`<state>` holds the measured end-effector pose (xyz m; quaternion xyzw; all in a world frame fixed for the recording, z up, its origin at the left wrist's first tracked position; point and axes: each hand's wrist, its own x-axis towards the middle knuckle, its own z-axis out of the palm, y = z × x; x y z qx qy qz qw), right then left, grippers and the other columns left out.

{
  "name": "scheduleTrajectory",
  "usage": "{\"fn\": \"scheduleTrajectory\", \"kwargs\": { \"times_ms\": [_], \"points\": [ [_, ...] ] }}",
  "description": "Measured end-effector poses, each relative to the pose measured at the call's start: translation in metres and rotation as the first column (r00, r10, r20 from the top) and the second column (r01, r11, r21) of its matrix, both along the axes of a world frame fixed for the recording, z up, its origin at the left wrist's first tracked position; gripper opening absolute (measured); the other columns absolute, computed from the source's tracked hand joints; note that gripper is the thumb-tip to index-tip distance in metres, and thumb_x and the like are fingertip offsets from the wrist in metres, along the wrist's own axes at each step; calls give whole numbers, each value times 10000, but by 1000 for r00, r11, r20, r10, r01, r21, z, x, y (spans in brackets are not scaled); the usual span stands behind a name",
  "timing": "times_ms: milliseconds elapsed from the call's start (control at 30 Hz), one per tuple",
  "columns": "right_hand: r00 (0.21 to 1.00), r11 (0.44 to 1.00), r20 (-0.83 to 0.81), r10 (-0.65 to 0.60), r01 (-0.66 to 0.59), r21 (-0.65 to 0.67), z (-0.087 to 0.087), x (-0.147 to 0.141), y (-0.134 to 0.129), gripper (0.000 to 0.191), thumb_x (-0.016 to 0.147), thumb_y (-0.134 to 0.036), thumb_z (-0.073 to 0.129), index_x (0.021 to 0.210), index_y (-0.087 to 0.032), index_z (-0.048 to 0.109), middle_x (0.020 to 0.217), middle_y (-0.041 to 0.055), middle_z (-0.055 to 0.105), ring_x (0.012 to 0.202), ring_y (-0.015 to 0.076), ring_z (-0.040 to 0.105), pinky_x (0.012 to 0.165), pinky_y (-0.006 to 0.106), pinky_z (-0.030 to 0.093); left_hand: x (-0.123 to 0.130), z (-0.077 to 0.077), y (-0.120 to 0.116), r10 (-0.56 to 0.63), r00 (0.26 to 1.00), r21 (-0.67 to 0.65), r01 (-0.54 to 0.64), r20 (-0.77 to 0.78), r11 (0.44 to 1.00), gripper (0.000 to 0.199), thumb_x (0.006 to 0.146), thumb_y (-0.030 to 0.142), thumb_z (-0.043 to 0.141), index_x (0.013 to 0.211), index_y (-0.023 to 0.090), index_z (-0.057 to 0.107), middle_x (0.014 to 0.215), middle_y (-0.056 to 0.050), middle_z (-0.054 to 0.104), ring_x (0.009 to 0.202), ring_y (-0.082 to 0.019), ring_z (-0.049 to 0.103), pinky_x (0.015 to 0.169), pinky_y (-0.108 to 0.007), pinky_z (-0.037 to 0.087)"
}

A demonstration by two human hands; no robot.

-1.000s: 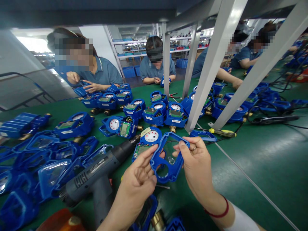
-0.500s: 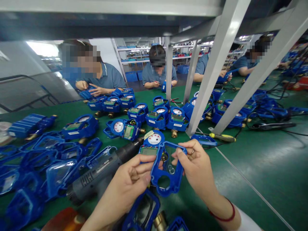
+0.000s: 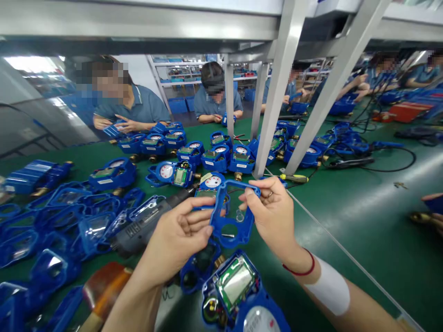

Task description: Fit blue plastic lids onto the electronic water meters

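Observation:
Between my hands hangs a blue plastic meter cover (image 3: 230,236) with a clear window and a round hole. My left hand (image 3: 183,230) pinches its left edge, and my right hand (image 3: 268,212) grips its upper right corner. Below, close to me, sits an open water meter (image 3: 238,281) showing a green circuit board, a display and a white dial. Another meter (image 3: 212,180) stands just behind the cover, partly hidden by it. A grey heat gun (image 3: 141,226) lies left of my left hand, its rear partly behind my forearm.
Blue covers (image 3: 51,230) are heaped at the left beside a wood-handled brush (image 3: 107,286). Several open meters (image 3: 214,159) stand across the green table (image 3: 346,263). Metal posts (image 3: 280,87) rise ahead, with a yellow screwdriver (image 3: 294,178) at their foot. Co-workers (image 3: 216,99) sit opposite; another person's hand (image 3: 436,198) shows at right.
The view has swung right and tilted down, bringing more of the near meter into sight. Both hands still hold the cover, which now appears slightly higher and further left.

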<state>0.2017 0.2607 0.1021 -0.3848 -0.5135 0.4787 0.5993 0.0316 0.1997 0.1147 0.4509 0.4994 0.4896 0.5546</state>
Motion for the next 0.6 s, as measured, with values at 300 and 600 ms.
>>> {"fn": "scheduleTrajectory", "kwargs": {
  "times_ms": [300,600],
  "points": [
    [978,993,-172,118,-120,-4,6,0,-39,105,844,-214,608,891,-228,515,680,-58,671,523,87,647,475,170,518,23,-2,-33,-130,884,-115,202,450,973,559,800,570,593,1275,281,544,1252,-91,607,1112,-308,595,884,-387,519],
    [868,883,259,424,-459,94,-32,43,-46,575,859,-434,600,1369,-253,404,1325,78,511,1139,217,534,953,396,440,20,-5,-93,382,920,2,-383,-84,924,714,680,642,651,1301,324,496,1264,-23,591,1127,-280,571,976,-353,458]
  ]
}}
